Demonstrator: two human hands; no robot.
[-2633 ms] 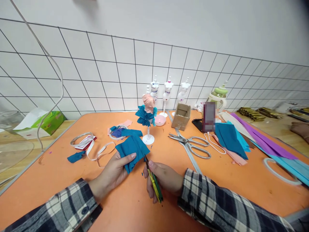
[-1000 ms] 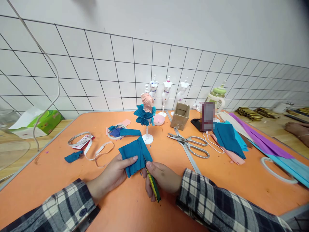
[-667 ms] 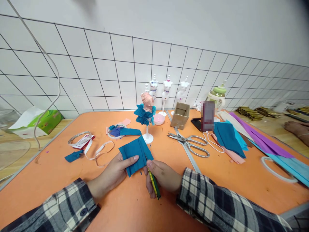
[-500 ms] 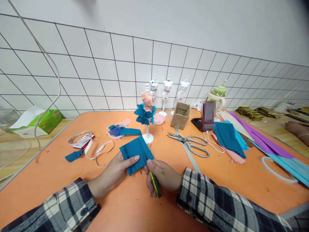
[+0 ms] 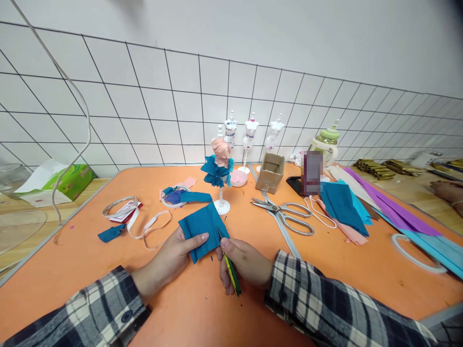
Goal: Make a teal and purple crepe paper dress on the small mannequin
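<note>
Just in front of the white stand (image 5: 222, 208), a person's left fingers (image 5: 199, 240) are pinching folded blue material (image 5: 198, 222) while closed right fingers (image 5: 226, 245) are gripping yellow-green snips (image 5: 232, 273), blades working in its slit edge.

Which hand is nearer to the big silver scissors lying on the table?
The right. The right hand, gripping the small snips, is just short of the silver scissors; the left hand, pinching the teal material, is farther off to their left.
</note>
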